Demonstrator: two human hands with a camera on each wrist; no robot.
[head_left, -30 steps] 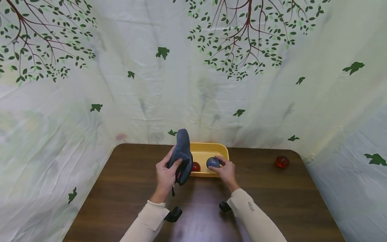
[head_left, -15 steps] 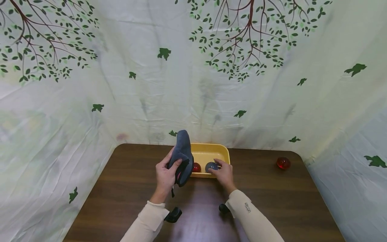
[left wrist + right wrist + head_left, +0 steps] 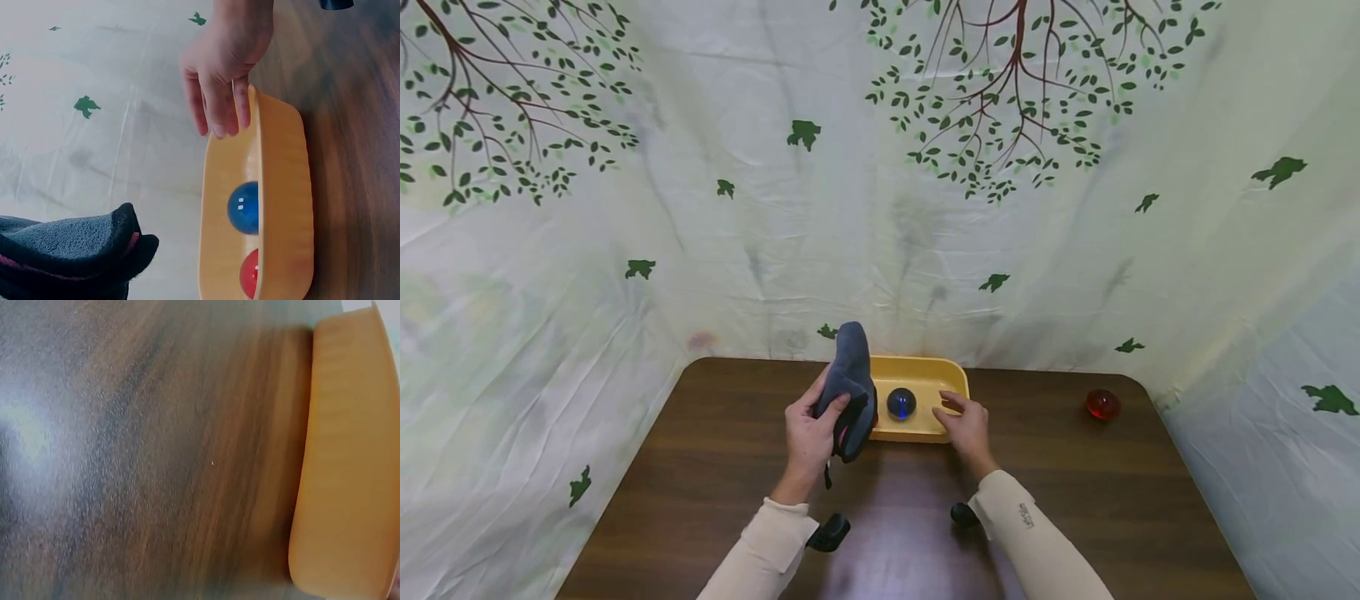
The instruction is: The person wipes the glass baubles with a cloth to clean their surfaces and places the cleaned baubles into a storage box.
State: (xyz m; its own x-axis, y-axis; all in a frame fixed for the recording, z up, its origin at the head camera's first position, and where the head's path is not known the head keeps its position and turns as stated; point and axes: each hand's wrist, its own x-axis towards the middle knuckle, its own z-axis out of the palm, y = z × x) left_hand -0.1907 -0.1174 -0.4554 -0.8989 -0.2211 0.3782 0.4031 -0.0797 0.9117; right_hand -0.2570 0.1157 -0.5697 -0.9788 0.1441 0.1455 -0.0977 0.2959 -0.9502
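My left hand (image 3: 810, 435) grips a folded, soft blue-grey fabric item (image 3: 852, 375) with black edging and a bit of pink showing inside. It is upright in front of the left end of a yellow tray (image 3: 955, 375). Inside the tray sits a glossy blue ball (image 3: 902, 404). Beside it lies a red ball (image 3: 250, 274), almost wholly covered by the fabric in the head view. Over the tray's right end is my right hand (image 3: 967, 425), holding nothing, its fingers loosely extended and apart from the blue ball. The right wrist view catches mainly the tray's outer wall (image 3: 350, 456).
Another red ball (image 3: 1102, 405) rests near the right back corner of the brown wooden table (image 3: 1037, 467). Behind the table hangs a pale cloth (image 3: 880, 250) printed with branches and leaves. Each wrist carries a small black device (image 3: 830, 533).
My right hand has let go of the blue ball and drawn back to the right. The ball has shifted left in the tray, towards the red one. My left hand has stayed nearly still.
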